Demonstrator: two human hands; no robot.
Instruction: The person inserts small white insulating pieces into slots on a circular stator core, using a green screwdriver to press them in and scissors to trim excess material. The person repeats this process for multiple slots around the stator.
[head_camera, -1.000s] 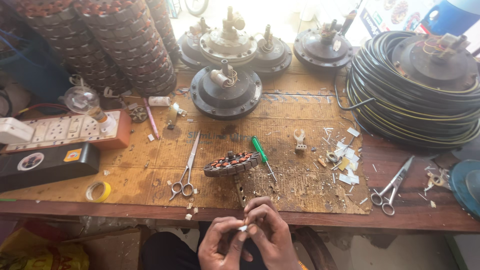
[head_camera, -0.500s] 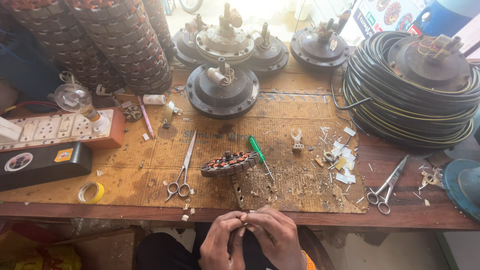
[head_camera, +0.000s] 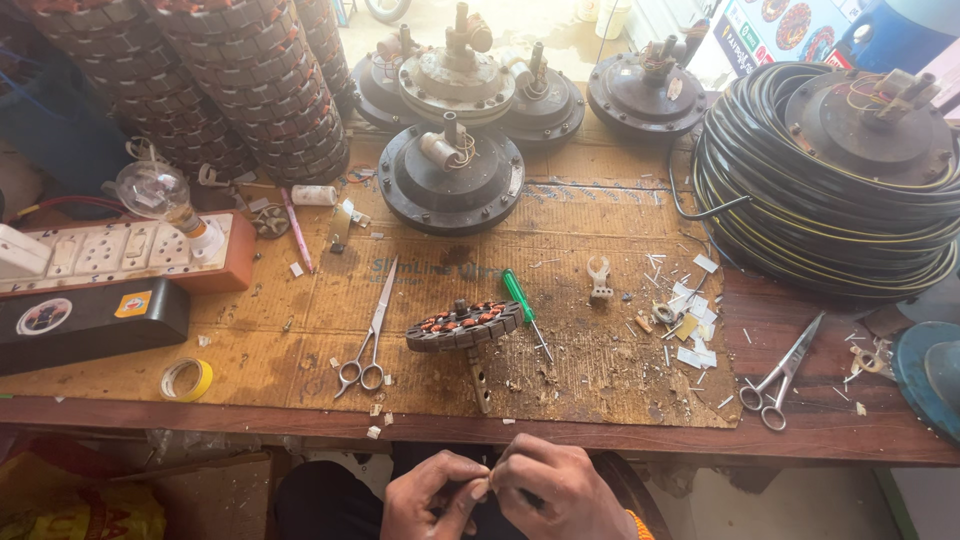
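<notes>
**Small piece pinched between both hands, below the desk's near edge**

My left hand (head_camera: 432, 492) and right hand (head_camera: 556, 490) meet just below the near edge of the desk (head_camera: 800, 440), fingertips pressed together. Each grip is narrow, closed on one small pale piece (head_camera: 481, 489) held between them; it is too small for me to say what it is, perhaps a bit of wire or sleeve.

Up on the cardboard mat (head_camera: 600, 330), near the middle of the desk, the wound stator (head_camera: 463, 325) lies untouched, its copper coils in place. The green screwdriver (head_camera: 522, 305) rests just right of it, and one pair of scissors (head_camera: 368, 335) lies to its left. A second pair of scissors (head_camera: 780, 375) sits toward the right edge, with pale clippings (head_camera: 690, 305) scattered between.

My judgement: the work is midway. The cutting looks done, given the scraps. Fitting this small piece to the stator appears left, since nothing yet joins my hands to it.
</notes>
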